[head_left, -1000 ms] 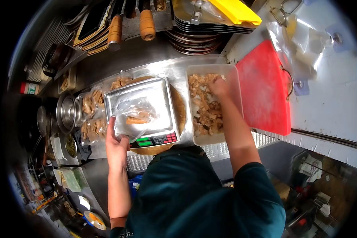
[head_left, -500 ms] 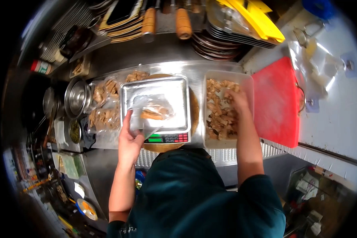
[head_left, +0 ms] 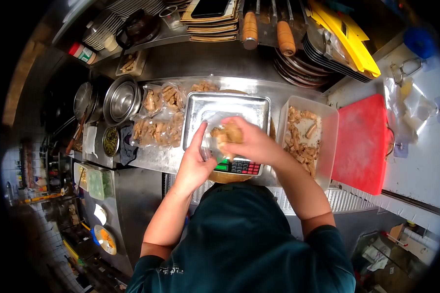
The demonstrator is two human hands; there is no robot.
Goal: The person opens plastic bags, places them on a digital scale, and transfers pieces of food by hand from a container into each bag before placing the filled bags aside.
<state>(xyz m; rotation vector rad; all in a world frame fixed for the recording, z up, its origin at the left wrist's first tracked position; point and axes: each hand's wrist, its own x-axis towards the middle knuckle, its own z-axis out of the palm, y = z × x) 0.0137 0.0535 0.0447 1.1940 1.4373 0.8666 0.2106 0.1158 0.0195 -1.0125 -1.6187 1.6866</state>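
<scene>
A digital scale with a square metal tray stands in front of me. Over the tray, my left hand grips the edge of a clear plastic bag, thumb and forefinger spread around its mouth. My right hand is closed around a handful of brown meat pieces at the bag's opening. Its fingertips are blurred, and how far the meat is inside the bag is hard to tell. To the right, a translucent plastic tub holds more loose meat pieces, with part of its bottom showing.
Filled bags of meat lie left of the scale. Metal bowls stand further left. A red cutting board is right of the tub. Above are wooden-handled tools, dark plates and a phone on stacked boards.
My right hand has moved left from the tub to the bag, bringing a handful of meat. More of the tub's bottom shows. The camera view has shifted.
</scene>
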